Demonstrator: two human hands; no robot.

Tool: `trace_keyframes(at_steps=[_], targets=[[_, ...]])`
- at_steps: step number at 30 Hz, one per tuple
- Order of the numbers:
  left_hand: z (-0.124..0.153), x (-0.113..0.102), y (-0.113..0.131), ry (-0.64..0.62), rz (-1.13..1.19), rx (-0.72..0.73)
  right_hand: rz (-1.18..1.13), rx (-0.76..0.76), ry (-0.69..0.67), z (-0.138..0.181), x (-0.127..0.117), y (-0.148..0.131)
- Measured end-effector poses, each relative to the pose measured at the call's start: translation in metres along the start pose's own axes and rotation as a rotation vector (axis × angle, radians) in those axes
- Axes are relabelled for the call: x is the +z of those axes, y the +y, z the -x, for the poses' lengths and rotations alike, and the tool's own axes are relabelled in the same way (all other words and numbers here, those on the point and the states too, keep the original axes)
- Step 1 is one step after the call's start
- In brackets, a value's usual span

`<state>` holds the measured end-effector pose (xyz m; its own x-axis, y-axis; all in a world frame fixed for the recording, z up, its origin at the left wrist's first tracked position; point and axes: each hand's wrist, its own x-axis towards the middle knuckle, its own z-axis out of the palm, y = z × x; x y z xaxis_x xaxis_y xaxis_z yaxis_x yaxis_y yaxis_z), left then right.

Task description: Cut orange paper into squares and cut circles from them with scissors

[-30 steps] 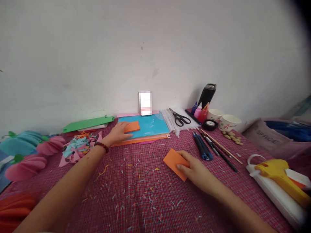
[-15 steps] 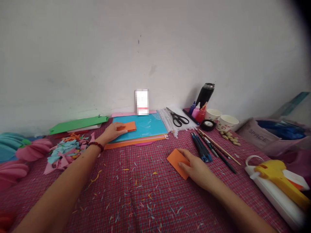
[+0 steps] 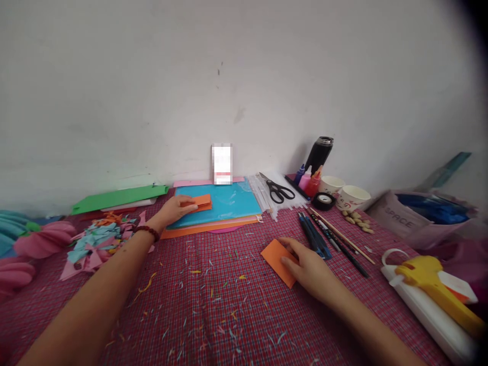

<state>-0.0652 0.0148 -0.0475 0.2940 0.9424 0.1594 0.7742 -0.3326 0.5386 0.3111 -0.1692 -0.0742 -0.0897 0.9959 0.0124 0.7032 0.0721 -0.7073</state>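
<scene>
One orange paper rectangle is over the flat blue plastic-wrapped pack, a second rectangle before it, rightward; black-handled metal scissors lie right of the pack, multicoloured paper scraps left.

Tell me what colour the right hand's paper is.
The paper is orange, shown in the head view.

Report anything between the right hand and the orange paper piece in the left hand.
Nothing visible stands between the right hand, which holds an orange paper rectangle, and the orange piece in the left hand: only flat coloured sheets and red plaid tablecloth with scraps.
</scene>
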Motion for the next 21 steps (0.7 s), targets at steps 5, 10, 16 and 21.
trace_keyframes(at_steps=[5,10,16,21], targets=[[0.000,0.003,-0.003,0.026,0.016,-0.051,0.012,-0.014,0.000,0.000,0.000,0.002],[-0.001,0.007,-0.009,0.060,0.021,-0.076,0.005,-0.025,0.001,0.000,0.000,0.004],[-0.002,0.008,-0.010,0.062,0.007,-0.066,-0.040,-0.021,0.008,-0.001,0.001,0.006],[0.002,0.008,0.000,0.150,-0.067,-0.042,-0.250,0.033,0.011,-0.002,-0.002,-0.001]])
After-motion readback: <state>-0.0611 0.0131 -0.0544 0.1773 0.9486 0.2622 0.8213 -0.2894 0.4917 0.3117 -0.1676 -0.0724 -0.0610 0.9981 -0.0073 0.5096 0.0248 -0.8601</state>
